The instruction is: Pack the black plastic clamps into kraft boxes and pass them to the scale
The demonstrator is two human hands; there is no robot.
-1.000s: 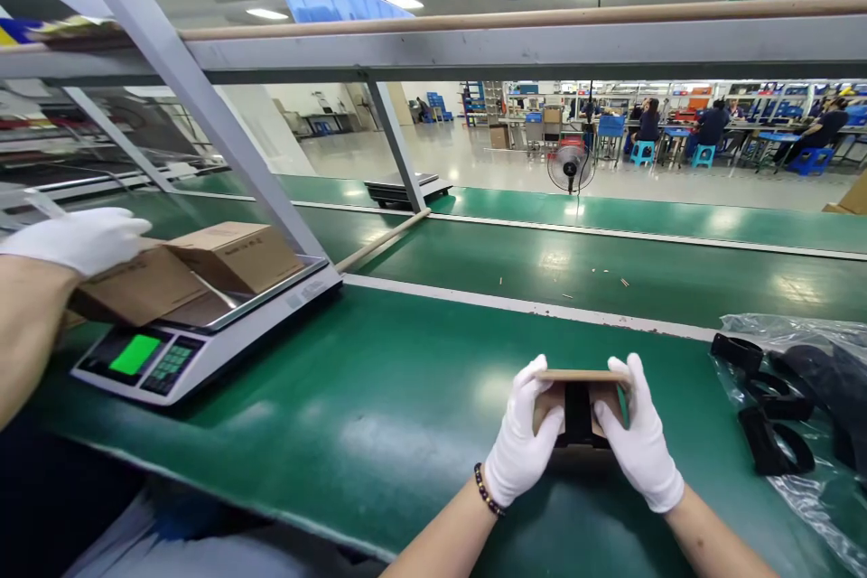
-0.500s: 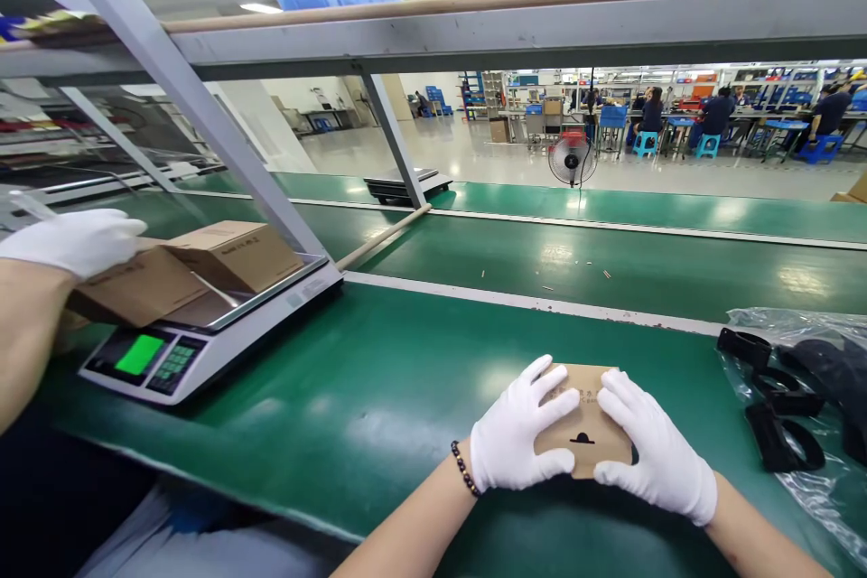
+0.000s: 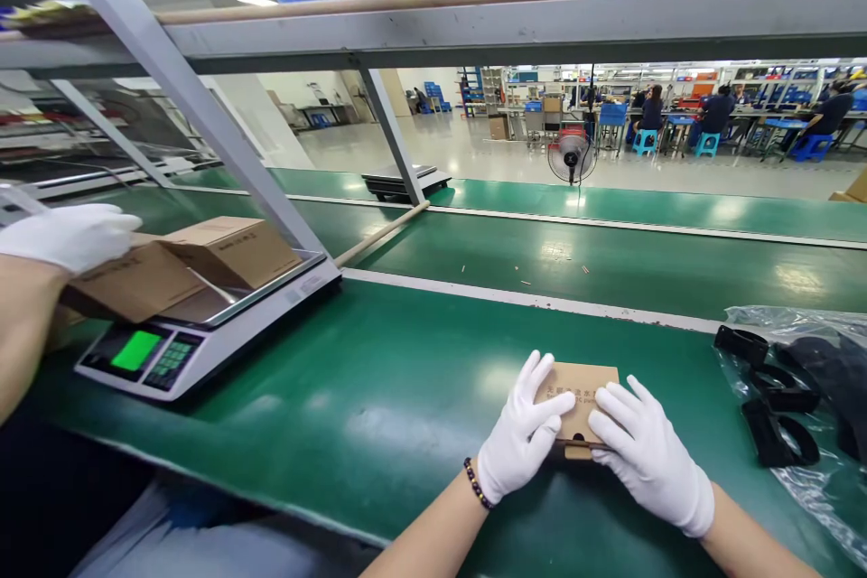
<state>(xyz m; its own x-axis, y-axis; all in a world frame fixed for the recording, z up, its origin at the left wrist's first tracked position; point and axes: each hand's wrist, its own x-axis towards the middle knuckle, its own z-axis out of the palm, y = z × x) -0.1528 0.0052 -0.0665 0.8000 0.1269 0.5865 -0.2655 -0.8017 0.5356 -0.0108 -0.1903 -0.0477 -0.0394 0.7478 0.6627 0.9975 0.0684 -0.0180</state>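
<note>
A small brown cardboard box [image 3: 586, 374] with dark printing on its lid lies on the green work surface in front of me. At its near edge a short tab sticks out below a dark half-round notch. My left hand [image 3: 518, 438], in a white glove, grips the box's left side, fingers over the lid. On the opposite side my right hand [image 3: 654, 461], also gloved, has its fingers on the lid; its thumb is partly hidden near the front edge. Black ring-shaped plastic parts [image 3: 778, 438] lie on a clear plastic bag to the right.
At left, a co-worker's gloved hand [image 3: 71, 237] touches an open brown carton [image 3: 135, 280] on a digital scale [image 3: 203, 352]. A slanted metal post [image 3: 196, 108] rises behind it. A second scale [image 3: 406, 182] and a fan [image 3: 571, 158] stand farther back.
The box's notched front panel has tipped down, and a tab now shows at the near edge. My left thumb has moved up toward the lid; my right thumb has slipped lower, near the front edge.
</note>
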